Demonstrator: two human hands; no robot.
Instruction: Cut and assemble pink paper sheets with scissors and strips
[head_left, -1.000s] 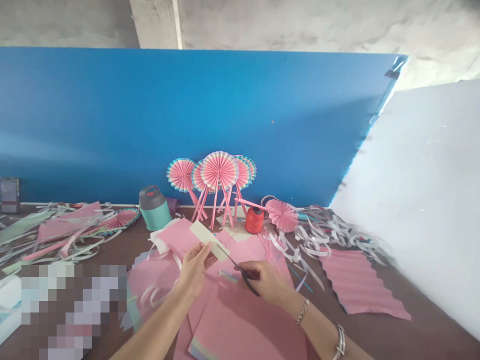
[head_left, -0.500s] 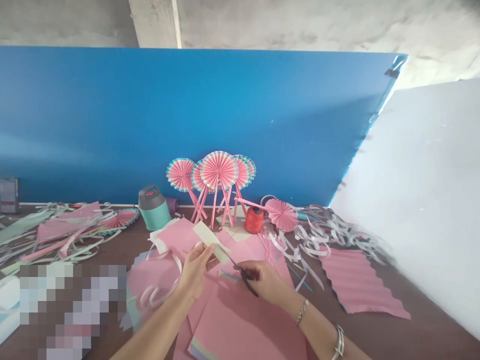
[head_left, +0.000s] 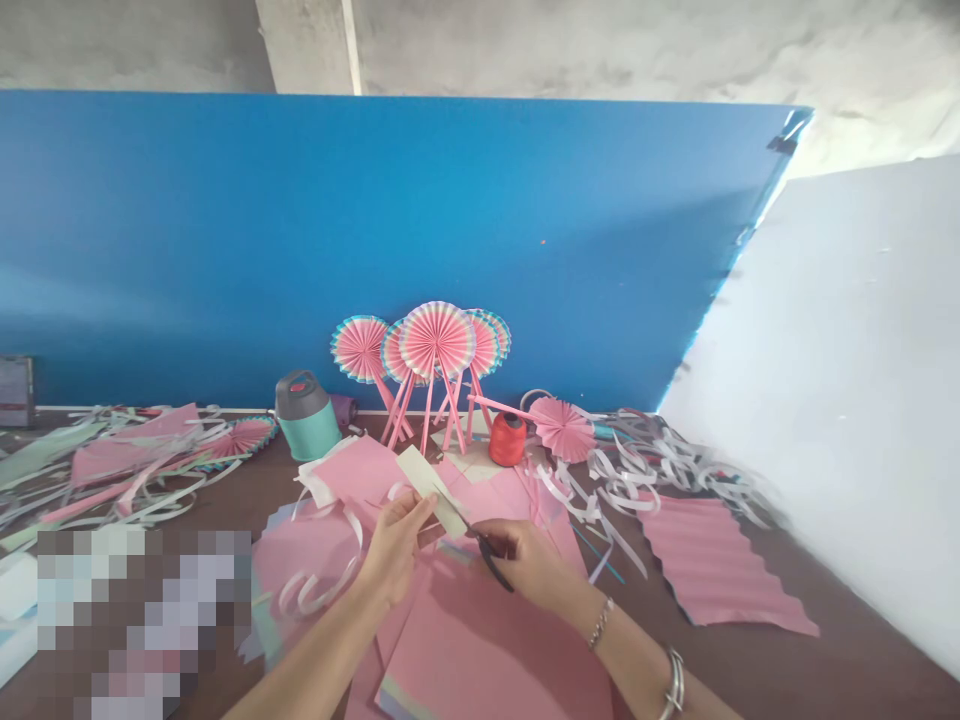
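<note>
My left hand [head_left: 399, 535] pinches a strip of pale cream paper [head_left: 418, 467] between thumb and fingers, above the pink sheets. Dark-handled scissors [head_left: 495, 563] are in my right hand [head_left: 529, 560], which is closed around the handles. Their blades lie along the cream strip, close to my left fingertips; how far the blades are apart I cannot make out. Beneath both hands lies a stack of pink paper [head_left: 495, 640] with other coloured edges showing at its lower left corner. A curled white paper strip [head_left: 330, 590] rests to the left of my left hand.
Pink pleated paper fans [head_left: 438, 340] stand against the blue partition [head_left: 525, 200]. A teal container [head_left: 309, 425] and a red thread spool [head_left: 508, 440] stand before it. White paper offcuts [head_left: 630, 480] and a pleated pink sheet [head_left: 731, 565] lie at right, loose strips [head_left: 142, 470] at left.
My left hand and the cream strip have shifted slightly to the right, toward the scissors. My right hand stays in nearly the same place.
</note>
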